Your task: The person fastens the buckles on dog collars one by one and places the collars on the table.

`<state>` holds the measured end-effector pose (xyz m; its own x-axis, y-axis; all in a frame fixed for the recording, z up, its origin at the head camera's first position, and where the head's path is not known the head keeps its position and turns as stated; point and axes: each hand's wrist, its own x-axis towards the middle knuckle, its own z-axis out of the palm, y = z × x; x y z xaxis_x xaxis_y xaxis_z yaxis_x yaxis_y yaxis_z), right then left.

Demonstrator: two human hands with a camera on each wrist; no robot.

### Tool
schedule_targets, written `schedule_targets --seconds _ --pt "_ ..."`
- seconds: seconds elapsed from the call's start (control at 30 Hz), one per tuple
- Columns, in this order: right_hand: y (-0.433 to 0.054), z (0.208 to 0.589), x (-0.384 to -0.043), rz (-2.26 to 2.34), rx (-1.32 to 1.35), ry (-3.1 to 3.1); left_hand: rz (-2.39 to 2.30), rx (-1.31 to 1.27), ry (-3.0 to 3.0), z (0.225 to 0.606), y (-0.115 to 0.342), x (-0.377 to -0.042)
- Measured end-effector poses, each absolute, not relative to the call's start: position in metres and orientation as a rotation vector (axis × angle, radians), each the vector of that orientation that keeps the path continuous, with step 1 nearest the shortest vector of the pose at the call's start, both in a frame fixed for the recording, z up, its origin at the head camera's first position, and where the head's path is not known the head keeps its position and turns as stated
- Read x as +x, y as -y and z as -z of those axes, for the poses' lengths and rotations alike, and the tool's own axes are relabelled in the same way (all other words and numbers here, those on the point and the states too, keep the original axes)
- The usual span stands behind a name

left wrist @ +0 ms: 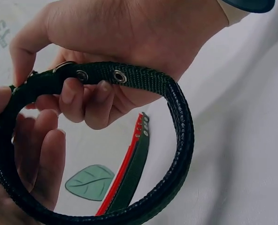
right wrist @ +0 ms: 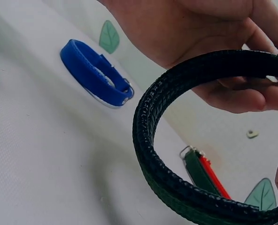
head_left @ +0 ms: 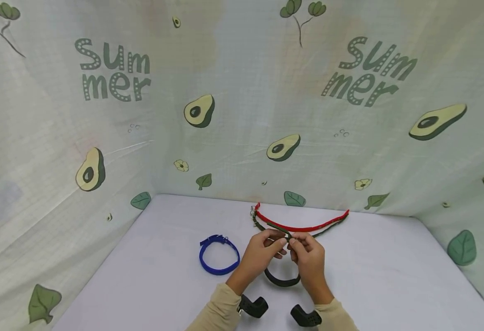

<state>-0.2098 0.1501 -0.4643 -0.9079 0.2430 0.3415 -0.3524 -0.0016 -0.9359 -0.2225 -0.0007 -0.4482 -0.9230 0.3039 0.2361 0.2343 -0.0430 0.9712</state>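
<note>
A dark green buckle collar (head_left: 282, 282), bent into a loop, is held up in both hands. My left hand (head_left: 259, 252) pinches its strap near the buckle; in the left wrist view metal eyelets show along that webbing. From the other side my right hand (head_left: 310, 259) pinches the same part with thumb and finger. The buckle is mostly hidden by fingers. A loose strap end sticks out above the fingertips. In the right wrist view the padded curve of the collar (right wrist: 146, 140) hangs below the right hand.
A blue collar (head_left: 219, 271), fastened in a ring, lies on the white table (head_left: 150, 276) to the left. Behind the hands lie a red collar (head_left: 304, 229) and a green collar (head_left: 333, 225), stretched out side by side. A printed cloth (head_left: 242, 92) stands behind the table.
</note>
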Motion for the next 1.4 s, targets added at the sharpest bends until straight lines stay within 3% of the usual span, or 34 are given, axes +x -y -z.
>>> schedule_targets --seconds 0.87,1.4 --pt "-0.150 0.461 -0.209 -2.205 0.075 1.792 -2.055 0.711 -2.421 0.453 -0.004 -0.217" --pt "-0.161 0.468 -0.211 -1.989 0.362 1.874 -2.023 0.644 -2.396 0.452 -0.003 -0.217"
